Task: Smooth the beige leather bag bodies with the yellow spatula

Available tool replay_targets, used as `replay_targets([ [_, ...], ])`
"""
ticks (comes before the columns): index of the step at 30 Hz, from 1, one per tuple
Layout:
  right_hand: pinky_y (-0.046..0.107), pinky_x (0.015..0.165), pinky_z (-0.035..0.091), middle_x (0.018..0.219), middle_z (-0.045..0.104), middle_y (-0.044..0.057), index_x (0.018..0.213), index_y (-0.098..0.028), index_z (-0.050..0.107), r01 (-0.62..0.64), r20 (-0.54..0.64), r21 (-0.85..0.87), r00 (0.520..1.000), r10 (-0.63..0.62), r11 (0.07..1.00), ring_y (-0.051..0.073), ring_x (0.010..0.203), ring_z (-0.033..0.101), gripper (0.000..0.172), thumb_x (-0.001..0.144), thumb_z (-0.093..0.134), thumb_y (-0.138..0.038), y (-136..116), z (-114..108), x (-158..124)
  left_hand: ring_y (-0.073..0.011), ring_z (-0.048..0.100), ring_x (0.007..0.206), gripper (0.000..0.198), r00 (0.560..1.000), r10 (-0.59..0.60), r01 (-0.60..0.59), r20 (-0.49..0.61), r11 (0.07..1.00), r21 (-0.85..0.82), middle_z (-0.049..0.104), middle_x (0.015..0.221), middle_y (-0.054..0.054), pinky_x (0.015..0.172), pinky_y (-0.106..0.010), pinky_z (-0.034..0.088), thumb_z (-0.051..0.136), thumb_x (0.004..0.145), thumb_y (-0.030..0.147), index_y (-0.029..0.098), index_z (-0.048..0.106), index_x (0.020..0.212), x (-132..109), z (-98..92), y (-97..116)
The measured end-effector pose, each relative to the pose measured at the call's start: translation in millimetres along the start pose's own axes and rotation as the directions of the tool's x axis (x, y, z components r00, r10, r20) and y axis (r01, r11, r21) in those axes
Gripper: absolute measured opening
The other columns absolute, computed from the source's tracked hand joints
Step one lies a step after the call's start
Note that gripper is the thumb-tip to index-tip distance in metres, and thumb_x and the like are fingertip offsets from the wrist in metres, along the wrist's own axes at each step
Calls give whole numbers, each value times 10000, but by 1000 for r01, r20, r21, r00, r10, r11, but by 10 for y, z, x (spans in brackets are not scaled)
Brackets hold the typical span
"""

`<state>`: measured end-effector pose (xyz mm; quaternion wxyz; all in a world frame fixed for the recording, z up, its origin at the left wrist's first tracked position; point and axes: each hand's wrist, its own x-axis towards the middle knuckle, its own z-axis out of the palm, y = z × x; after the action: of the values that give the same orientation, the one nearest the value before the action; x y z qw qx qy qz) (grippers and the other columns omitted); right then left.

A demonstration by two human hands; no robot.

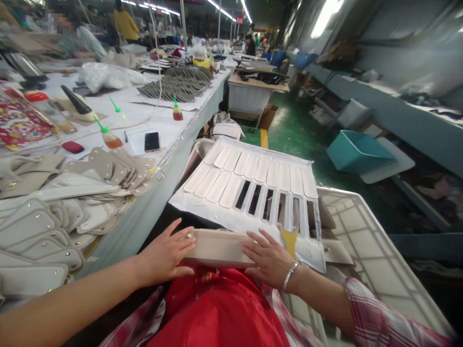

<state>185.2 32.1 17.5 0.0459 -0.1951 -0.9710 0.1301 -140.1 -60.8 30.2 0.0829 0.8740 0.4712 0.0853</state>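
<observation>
Over the red apron, a beige leatherette panel lies with its long axis left to right. The left hand rests on its left end, the right hand on its right, neither nearer; their fingers are outstretched over it, unclenched. A white cut-out sheet lies just beyond, on the far side.

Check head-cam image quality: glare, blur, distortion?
Head view: ceiling light at upper right blown out, green floor showing a pale sheen; head view: left hand and right hand fairly clear, distant person in yellow soft; head view: wide-angle stretch toward the edges, plaid sleeve pulled outward at lower right.
</observation>
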Motion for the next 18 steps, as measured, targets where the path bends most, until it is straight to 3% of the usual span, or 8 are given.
replay_targets([
  [2,501,1085,122,1190,587,57,1152,-203,584,-102,-10,68,995,103,992,271,1267,338,368,853,470,-385,-21,-36,-27,-266,440,1200,410,998,-59,59,5,996,-64,650,1093,-46,1091,-517,86,496,807,529,228,638,1045,-32,7,-21],
  [4,476,1046,249,1173,591,74,1139,-196,587,-316,-24,182,945,326,931,256,1202,425,346,839,473,-327,13,-31,-48,-249,501,1132,363,970,-244,241,6,950,-201,651,1079,-40,1055,-491,238,459,835,491,240,641,1025,-71,54,-102],
  [6,422,923,412,1135,601,111,1142,-159,576,-568,42,349,804,593,745,241,1036,553,387,799,505,-323,93,15,-80,-242,569,1021,450,855,-516,490,52,772,-404,627,1108,-76,920,-408,429,465,811,519,201,596,1101,-105,133,-215],
  [8,368,797,484,1029,644,99,1091,-152,597,-677,182,503,691,700,537,212,866,610,384,746,552,-314,168,89,-109,-236,617,875,559,734,-640,630,227,518,-579,627,1082,-97,708,-326,524,531,742,553,172,555,1151,-115,217,-293],
  [10,333,718,496,944,668,50,1037,-185,617,-683,299,621,659,690,384,190,791,611,347,704,569,-271,196,183,-121,-208,622,733,600,667,-626,683,404,296,-668,645,1009,-80,527,-264,509,584,700,541,181,529,1176,-104,286,-293],
  [13,297,635,483,909,663,24,1036,-203,606,-643,371,753,589,718,139,173,748,591,362,683,543,-252,152,349,-102,-160,578,588,623,584,-642,695,497,79,-714,652,855,-37,421,-221,451,595,703,502,192,469,1228,-73,367,-186],
  [15,292,650,472,860,652,24,1025,-183,604,-549,341,835,540,769,16,167,740,576,365,683,537,-289,98,464,-63,-157,581,594,634,532,-685,681,499,-5,-732,648,831,-26,448,-229,473,588,711,493,194,443,1250,-49,420,-108],
  [18,289,671,460,781,620,17,1005,-163,603,-429,242,903,460,854,-25,163,712,549,379,688,537,-360,24,585,25,-209,620,810,601,514,-748,620,420,-15,-785,644,1003,-48,568,-255,524,563,726,509,195,472,1231,0,499,-34],
])
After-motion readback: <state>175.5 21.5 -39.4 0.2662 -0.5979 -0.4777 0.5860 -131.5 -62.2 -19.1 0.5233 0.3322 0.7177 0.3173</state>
